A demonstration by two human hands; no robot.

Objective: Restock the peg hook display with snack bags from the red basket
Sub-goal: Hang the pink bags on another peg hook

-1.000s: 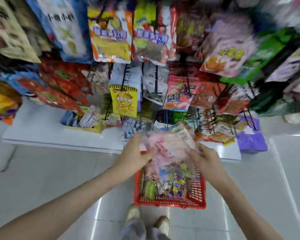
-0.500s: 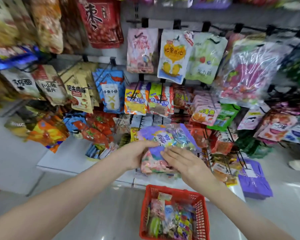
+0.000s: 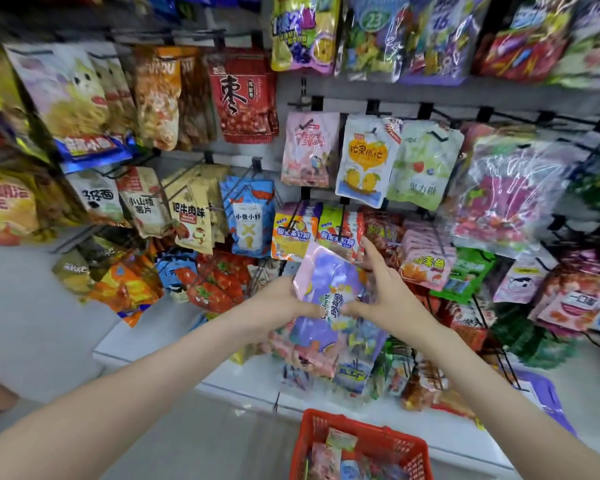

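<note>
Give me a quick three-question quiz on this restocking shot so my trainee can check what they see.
1. True or false: the red basket is empty.
2. The pink-and-purple snack bag is held by: A) one hand, B) both hands, C) a peg hook.
3. Fill in: in the view, the basket lies ___ the held bag.
Key: 1 false, it has bags in it. 2 B, the left hand and the right hand each hold a side. 3 below.
</note>
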